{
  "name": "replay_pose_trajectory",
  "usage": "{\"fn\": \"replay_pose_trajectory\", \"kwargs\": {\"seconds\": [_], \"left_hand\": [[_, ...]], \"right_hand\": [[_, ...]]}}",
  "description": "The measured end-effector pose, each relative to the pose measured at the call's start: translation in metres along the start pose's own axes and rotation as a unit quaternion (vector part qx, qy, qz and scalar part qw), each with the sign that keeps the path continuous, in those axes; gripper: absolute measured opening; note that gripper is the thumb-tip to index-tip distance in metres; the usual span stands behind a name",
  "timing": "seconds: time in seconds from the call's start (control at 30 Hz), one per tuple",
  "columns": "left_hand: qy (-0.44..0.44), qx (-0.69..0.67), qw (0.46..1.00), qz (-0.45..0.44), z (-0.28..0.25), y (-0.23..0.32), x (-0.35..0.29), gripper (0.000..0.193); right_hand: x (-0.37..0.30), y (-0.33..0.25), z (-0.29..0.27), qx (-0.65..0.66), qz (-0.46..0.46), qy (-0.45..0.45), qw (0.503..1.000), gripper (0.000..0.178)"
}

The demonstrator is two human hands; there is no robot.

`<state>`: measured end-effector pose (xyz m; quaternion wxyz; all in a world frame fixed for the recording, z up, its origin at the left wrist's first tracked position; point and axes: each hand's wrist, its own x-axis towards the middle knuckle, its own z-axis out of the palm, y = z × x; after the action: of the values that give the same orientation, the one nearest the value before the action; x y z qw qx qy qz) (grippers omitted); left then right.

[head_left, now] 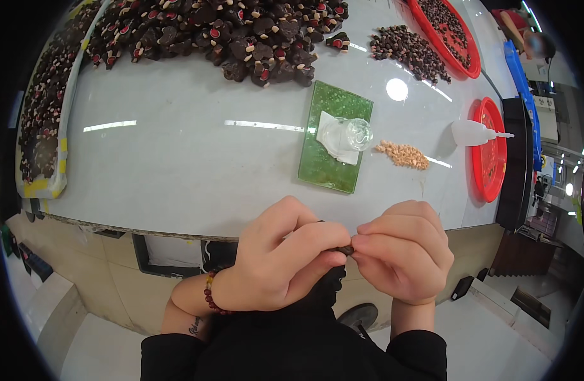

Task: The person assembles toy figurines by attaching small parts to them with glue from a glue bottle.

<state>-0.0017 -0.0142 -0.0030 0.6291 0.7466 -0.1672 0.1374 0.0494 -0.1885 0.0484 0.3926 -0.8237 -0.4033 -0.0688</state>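
Just past the table's front edge, my two hands meet in front of my body. My left hand (291, 254) is closed, pinching a small dark brown piece (346, 250) between thumb and fingers; most of it is hidden. From the other side, my right hand (406, 251) is pinched shut with its fingertips against that piece. Anything between the right fingertips is too small to make out. Beyond the hands lies a green plate (310, 159) with a folded white tissue (329, 147) and a small clear cup (358, 134). Right of it is a little heap of tan bits (403, 155).
Dark brown figures with red and cream parts (241, 38) are heaped at the back. A tray (62, 127) of similar pieces stands far left. Small dark pieces (409, 52), a red tray (475, 60), another red tray (491, 171) and a white squeeze bottle (470, 133) are on the right.
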Motion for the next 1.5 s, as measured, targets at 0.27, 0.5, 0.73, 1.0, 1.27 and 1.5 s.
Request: {"fn": "replay_pose_trajectory", "kwargs": {"seconds": [0.27, 0.5, 0.73, 1.0, 1.27, 1.5], "left_hand": [[0.012, -0.153, 0.980, -0.125, -0.010, 0.003, 0.002, 0.028], [0.040, -0.381, 0.895, -0.230, -0.018, -0.001, -0.006, 0.032], [0.029, -0.500, 0.826, -0.259, -0.021, -0.004, -0.006, 0.032], [-0.010, -0.452, 0.861, -0.231, -0.018, 0.000, -0.007, 0.042], [-0.055, -0.369, 0.905, -0.206, -0.019, 0.007, 0.002, 0.039], [-0.023, -0.187, 0.977, -0.102, -0.012, 0.004, 0.000, 0.026]], "right_hand": [[0.018, 0.053, 0.001, 0.041, 0.117, 0.109, 0.986, 0.013], [0.016, 0.056, 0.012, -0.008, 0.133, 0.081, 0.988, 0.010], [0.017, 0.054, 0.012, -0.051, 0.108, 0.078, 0.990, 0.012], [0.009, -0.003, 0.000, -0.014, -0.075, 0.032, 0.997, 0.030], [0.001, -0.013, 0.000, -0.139, -0.118, 0.013, 0.983, 0.032], [-0.005, -0.018, 0.002, -0.189, -0.128, 0.006, 0.974, 0.028]]}}
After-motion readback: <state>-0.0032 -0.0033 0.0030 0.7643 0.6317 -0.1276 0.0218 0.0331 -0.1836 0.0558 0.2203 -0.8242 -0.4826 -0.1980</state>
